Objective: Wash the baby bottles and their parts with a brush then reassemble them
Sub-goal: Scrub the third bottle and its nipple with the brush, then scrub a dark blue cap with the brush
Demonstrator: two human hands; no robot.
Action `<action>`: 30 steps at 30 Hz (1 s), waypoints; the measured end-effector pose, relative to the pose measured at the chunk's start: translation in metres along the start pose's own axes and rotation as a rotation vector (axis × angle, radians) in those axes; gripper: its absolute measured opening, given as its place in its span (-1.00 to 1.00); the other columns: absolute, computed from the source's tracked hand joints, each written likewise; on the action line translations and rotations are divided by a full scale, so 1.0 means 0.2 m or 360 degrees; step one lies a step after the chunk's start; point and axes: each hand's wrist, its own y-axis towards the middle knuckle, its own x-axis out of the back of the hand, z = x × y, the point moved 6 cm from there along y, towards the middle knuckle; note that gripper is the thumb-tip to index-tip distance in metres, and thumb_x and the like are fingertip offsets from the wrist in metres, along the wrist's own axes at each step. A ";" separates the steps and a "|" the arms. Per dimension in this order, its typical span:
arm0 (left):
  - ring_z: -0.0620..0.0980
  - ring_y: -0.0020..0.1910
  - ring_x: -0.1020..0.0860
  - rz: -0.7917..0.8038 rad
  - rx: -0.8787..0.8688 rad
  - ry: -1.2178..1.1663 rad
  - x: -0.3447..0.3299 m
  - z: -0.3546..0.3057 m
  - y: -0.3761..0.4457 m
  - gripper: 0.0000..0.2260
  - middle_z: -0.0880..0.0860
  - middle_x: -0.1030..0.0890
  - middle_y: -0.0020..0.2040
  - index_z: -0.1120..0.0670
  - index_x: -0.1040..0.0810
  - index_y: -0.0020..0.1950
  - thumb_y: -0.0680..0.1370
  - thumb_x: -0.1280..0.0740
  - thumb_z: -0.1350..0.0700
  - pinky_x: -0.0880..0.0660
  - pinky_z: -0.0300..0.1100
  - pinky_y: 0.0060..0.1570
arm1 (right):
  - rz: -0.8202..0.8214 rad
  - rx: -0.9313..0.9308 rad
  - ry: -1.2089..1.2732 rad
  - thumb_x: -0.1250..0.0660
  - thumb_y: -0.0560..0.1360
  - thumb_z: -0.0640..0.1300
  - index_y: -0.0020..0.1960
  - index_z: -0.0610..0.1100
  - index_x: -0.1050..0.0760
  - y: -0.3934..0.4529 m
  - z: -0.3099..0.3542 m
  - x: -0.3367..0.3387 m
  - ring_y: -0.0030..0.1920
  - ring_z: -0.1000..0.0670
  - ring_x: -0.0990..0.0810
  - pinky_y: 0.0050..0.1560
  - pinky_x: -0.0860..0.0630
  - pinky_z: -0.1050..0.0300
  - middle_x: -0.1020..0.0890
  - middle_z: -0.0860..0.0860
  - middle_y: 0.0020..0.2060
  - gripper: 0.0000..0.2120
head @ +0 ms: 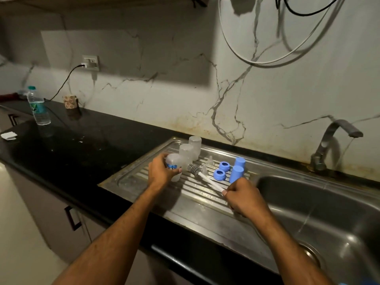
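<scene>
Three clear baby bottles stand upside down on the steel drainboard [197, 204]. My left hand [159, 171] grips the nearest bottle [174, 164], the one with a blue print. Two more bottles [186, 154] [195, 146] stand behind it. My right hand [243, 197] holds the white handle of the bottle brush [207, 179]; its dark bristle head lies beside the gripped bottle. Two clear nipples [210, 161], two blue collar rings [219, 174] [224, 166] and two blue caps [236, 173] [240, 162] sit on the drainboard further right.
The sink basin [320, 219] lies to the right, with a tap [333, 140] over it and a thin stream of water running. On the black counter [78, 145] at the left stand a water bottle [39, 106] and a patterned cup [70, 102]. Cables hang on the wall.
</scene>
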 end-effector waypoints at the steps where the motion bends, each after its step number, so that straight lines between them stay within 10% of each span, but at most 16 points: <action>1: 0.07 0.21 -0.58 0.0003 -0.0002 0.0005 0.00 0.00 0.00 -0.47 0.09 -0.60 0.24 0.11 -0.49 0.29 0.37 -0.57 0.19 -0.55 -0.01 0.21 | -0.0001 0.0002 -0.0005 -0.34 0.45 -0.08 -0.29 -0.23 -0.59 0.00 0.00 0.00 -0.36 -0.08 -0.63 -0.22 -0.64 -0.05 -0.62 -0.07 -0.45 -0.75; 17: -0.13 0.03 -0.53 0.0061 -0.0004 0.0030 -0.02 0.02 0.01 -0.46 0.07 -0.60 0.23 0.09 -0.48 0.29 0.36 -0.58 0.16 -0.50 -0.29 -0.06 | 0.0019 0.0023 -0.0005 -0.36 0.49 -0.09 -0.32 -0.21 -0.59 0.00 0.00 0.00 -0.33 -0.04 -0.64 -0.17 -0.65 -0.03 -0.63 -0.06 -0.43 -0.74; 30: 0.05 0.19 -0.57 0.0013 -0.0017 -0.0002 0.03 -0.01 0.04 -0.39 0.10 -0.59 0.25 0.13 -0.48 0.32 0.32 -0.62 0.19 -0.56 -0.01 0.19 | 0.0013 -0.0006 0.0012 -0.37 0.50 -0.10 -0.27 -0.21 -0.61 -0.01 0.01 0.06 -0.27 -0.05 -0.65 -0.14 -0.64 -0.05 -0.65 -0.07 -0.37 -0.76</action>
